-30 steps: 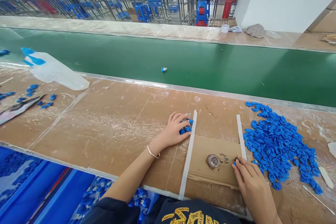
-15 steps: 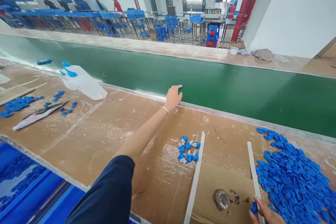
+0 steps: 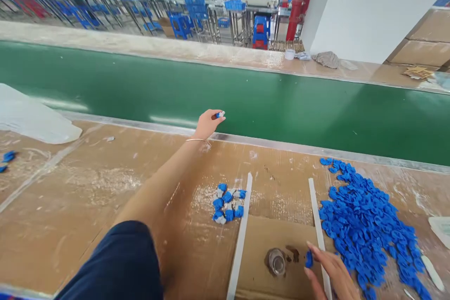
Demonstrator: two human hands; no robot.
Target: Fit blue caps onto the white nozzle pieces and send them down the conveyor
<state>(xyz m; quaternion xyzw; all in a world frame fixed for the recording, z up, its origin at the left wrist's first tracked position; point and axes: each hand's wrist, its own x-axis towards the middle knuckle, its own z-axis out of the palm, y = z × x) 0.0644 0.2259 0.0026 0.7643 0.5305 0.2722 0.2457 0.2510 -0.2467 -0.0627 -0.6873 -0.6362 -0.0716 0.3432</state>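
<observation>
L hand point(image 3: 207, 125) moved fwd, outstretched, pinching blue pc point(image 3: 220, 115)

A dark navy-blue sleeve point(image 3: 117, 262), plain on the visible part, ends in a rounded hem, leaving the left forearm point(image 3: 158, 182) bare. A thin, pale, slim-banded bracelet point(image 3: 197, 140) circles the wrist. The left hand point(image 3: 207, 124) and right hand point(image 3: 332, 269) are bare.

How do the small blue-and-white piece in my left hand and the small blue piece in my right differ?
The small blue-and-white piece shows a pale part; the small blue piece shows only blue. The blue-and-white piece is over the green belt, the blue piece over the brown cardboard sheet. Both are held, in your left hand and right hand.
</observation>
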